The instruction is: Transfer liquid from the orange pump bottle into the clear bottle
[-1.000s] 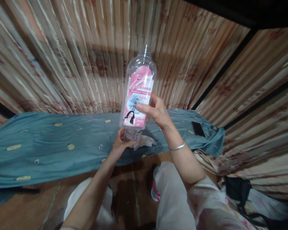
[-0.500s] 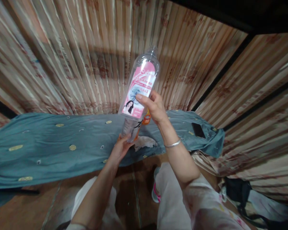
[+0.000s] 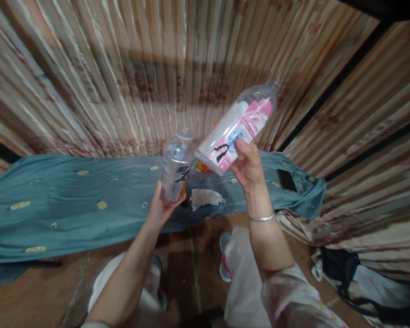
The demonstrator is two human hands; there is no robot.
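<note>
My right hand [image 3: 249,165] is wrapped round the lower part of a large clear bottle [image 3: 239,125] with a pink and white label. That bottle tilts, its narrow neck pointing up and to the right. Lower and to the left, my left hand [image 3: 164,207] grips a smaller clear bottle [image 3: 177,166] near its base; dark lettering and some orange show on it. The smaller bottle stands nearly upright, slightly apart from the larger one. Partly hidden behind the large bottle is an orange object [image 3: 204,167]. A crumpled whitish cloth [image 3: 207,197] lies between my hands on the covered bench.
A teal patterned cloth [image 3: 68,187] covers the long bench. Toward its right end rests a black phone [image 3: 287,181]. Pleated curtains [image 3: 123,82] hang behind, with dark frame bars [image 3: 331,86] at the right. A black bag [image 3: 340,269] sits on the floor at lower right.
The large bottle has moved right with my right hand and leans over more. The smaller bottle, earlier mostly hidden behind it, now shows whole in my left hand, slightly further left.
</note>
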